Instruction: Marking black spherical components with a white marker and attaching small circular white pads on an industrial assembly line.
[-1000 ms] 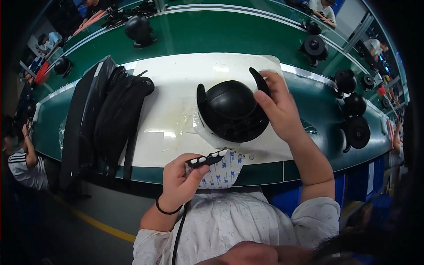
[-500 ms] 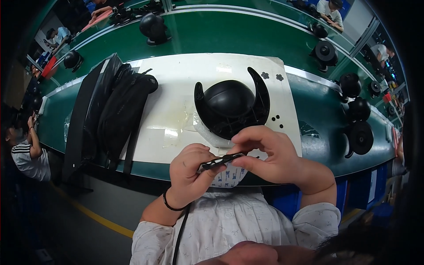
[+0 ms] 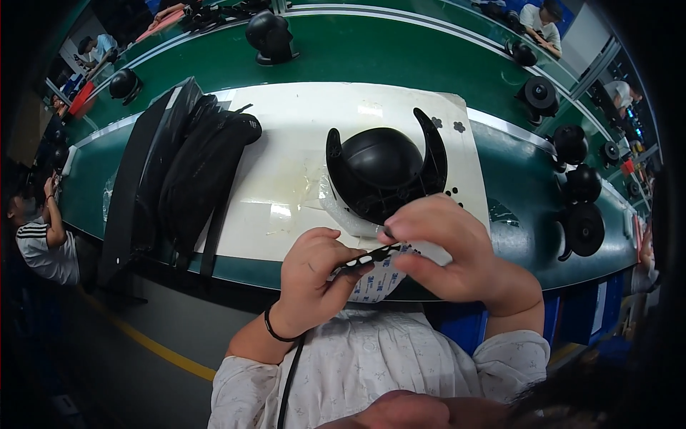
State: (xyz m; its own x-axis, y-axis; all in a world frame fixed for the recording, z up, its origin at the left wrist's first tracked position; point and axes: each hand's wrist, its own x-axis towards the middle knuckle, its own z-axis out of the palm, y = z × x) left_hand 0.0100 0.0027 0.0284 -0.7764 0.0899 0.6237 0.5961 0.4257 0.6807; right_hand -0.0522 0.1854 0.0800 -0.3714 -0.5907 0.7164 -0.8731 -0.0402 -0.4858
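Observation:
Pinched between the thumb and fingers of my left hand [image 3: 318, 275] is a thin black sheet [image 3: 371, 257] with white gaps along it. White backing paper [image 3: 375, 284] with blue print hangs below; whether it is one piece with the sheet, I cannot tell. My right hand [image 3: 450, 247] is bent over the sheet's right end, a small dark piece [image 3: 388, 233] at its fingertips. Just beyond my hands, a smooth black dome-shaped shell [image 3: 381, 161] lies in a black curved part [image 3: 437, 154] with two upright horns, on translucent wrapping [image 3: 346, 214].
A white board [image 3: 275, 179] covers the green bench. Black flower-shaped pads [image 3: 459, 126] and small dots lie at its right. Black fabric bags [image 3: 207, 171] are on the left. Black head forms [image 3: 269, 39] and round black parts [image 3: 582, 229] stand around. Other people [image 3: 46, 243] work nearby.
My right fingers have lifted a little off the sheet, with a small dark piece now showing at their tips. The sheet's right end has tilted up. The view has shifted slightly.

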